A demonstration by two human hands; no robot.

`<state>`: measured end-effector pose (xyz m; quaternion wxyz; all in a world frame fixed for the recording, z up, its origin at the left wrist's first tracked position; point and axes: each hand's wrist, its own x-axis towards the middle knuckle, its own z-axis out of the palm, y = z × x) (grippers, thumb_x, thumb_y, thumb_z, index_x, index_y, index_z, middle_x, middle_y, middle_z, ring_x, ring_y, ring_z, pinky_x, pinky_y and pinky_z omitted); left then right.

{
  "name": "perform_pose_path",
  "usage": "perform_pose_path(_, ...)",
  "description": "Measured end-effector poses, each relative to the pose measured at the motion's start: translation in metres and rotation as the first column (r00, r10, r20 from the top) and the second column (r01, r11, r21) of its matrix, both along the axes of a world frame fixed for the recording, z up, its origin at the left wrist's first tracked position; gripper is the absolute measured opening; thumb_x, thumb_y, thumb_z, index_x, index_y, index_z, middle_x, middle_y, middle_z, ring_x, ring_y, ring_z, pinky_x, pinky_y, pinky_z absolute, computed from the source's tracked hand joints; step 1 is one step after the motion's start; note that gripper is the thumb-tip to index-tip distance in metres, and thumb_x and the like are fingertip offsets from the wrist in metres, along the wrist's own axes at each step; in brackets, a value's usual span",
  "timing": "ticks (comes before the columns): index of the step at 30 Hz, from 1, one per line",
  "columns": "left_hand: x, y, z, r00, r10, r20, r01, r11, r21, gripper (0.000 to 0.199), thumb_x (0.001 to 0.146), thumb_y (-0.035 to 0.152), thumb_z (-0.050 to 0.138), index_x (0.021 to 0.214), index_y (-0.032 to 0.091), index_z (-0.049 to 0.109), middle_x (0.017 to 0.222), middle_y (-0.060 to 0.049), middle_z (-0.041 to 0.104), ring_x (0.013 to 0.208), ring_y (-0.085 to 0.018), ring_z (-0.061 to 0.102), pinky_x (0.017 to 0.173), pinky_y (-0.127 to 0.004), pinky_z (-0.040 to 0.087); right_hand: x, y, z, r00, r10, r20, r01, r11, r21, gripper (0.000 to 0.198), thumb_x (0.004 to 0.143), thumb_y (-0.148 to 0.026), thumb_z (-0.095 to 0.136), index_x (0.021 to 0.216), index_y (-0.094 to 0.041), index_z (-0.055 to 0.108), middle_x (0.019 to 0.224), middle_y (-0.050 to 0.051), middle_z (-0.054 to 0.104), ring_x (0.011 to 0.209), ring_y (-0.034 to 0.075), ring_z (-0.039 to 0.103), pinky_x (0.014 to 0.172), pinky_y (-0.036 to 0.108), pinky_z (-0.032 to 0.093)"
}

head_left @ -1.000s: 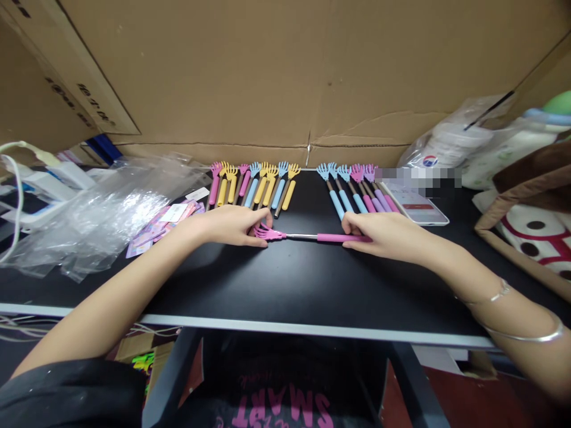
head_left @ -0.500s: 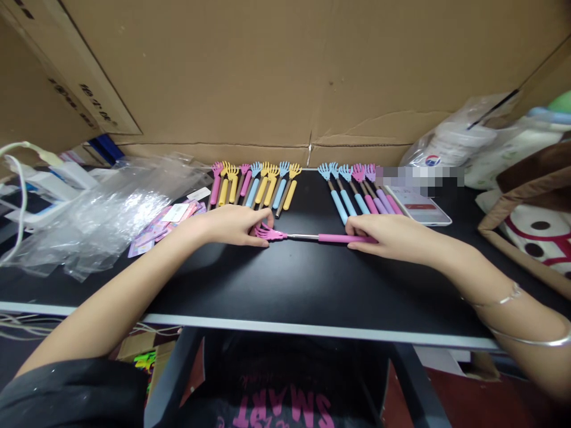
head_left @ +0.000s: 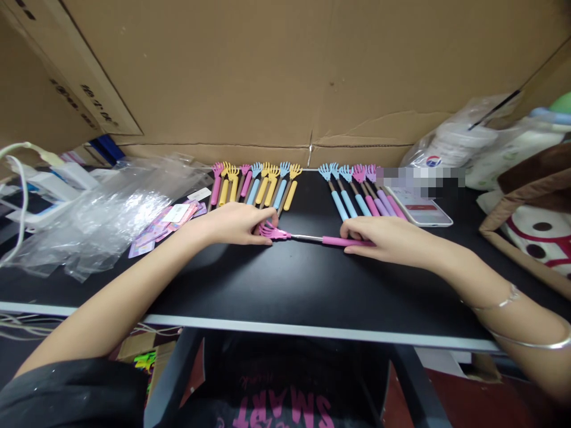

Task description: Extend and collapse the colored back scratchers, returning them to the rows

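Observation:
A pink telescopic back scratcher (head_left: pixel 307 237) lies sideways low over the black desk (head_left: pixel 285 291), its metal rod showing between claw and handle. My left hand (head_left: pixel 243 224) is closed around the claw end at the left. Thumb and fingers of my right hand (head_left: pixel 372 236) grip the pink handle at the other end. Behind my left hand lies a row of yellow, blue and pink back scratchers (head_left: pixel 267 185). A second group of blue, pink and purple back scratchers (head_left: pixel 357 190) lies behind my right hand, which partly hides some handles.
Clear plastic bags (head_left: pixel 93 208) and colourful cards (head_left: pixel 165 223) lie at the left near a white power strip (head_left: pixel 57 187). A phone (head_left: pixel 423 208), a bagged cup (head_left: pixel 459 142) and a brown-handled bag (head_left: pixel 530 214) stand at the right. Cardboard (head_left: pixel 267 77) walls the back.
The back scratcher's claw has shifted slightly right with my left hand. My right hand has moved slightly left along the handle.

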<state>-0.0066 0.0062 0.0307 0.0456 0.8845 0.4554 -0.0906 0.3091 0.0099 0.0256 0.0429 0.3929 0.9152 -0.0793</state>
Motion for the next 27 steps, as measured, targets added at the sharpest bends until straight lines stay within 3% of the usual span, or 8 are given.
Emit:
perform_pose_path(8, 0.002, 0.003, -0.012, 0.997, 0.058, -0.059, -0.041, 0.967, 0.25, 0.044, 0.093, 0.058, 0.046, 0.123, 0.026, 0.054, 0.074, -0.002, 0.069, 0.077, -0.023, 0.07, 0.057, -0.023, 0.035, -0.005, -0.004, -0.006, 0.999, 0.027, -0.023, -0.027, 1.0, 0.008, 0.026, 0.093, -0.045, 0.043, 0.101, -0.024, 0.057, 0.073, -0.001, 0.062, 0.056, 0.013, 0.051, 0.055, 0.024, 0.031)
perform_pose_path(17, 0.003, 0.004, -0.012, 0.994, 0.107, -0.011, -0.101, 0.964, 0.247, 0.043, 0.093, 0.052, 0.053, 0.129, 0.029, 0.048, 0.081, 0.002, 0.072, 0.076, -0.02, 0.069, 0.054, -0.023, 0.03, -0.005, -0.006, -0.003, 1.0, 0.008, -0.005, -0.009, 0.999, -0.046, 0.026, 0.089, -0.039, 0.047, 0.107, -0.024, 0.056, 0.072, -0.001, 0.06, 0.055, 0.013, 0.052, 0.054, 0.024, 0.031)
perform_pose_path(27, 0.004, 0.003, -0.006, 0.987, 0.147, -0.071, -0.125, 0.961, 0.247, 0.038, 0.096, 0.05, 0.045, 0.124, 0.025, 0.051, 0.089, -0.003, 0.073, 0.081, -0.022, 0.069, 0.056, -0.023, 0.032, -0.006, -0.011, 0.005, 0.999, -0.026, 0.045, 0.031, 0.995, -0.099, 0.03, 0.09, -0.038, 0.043, 0.112, -0.022, 0.055, 0.072, 0.001, 0.061, 0.055, 0.014, 0.053, 0.053, 0.024, 0.032)
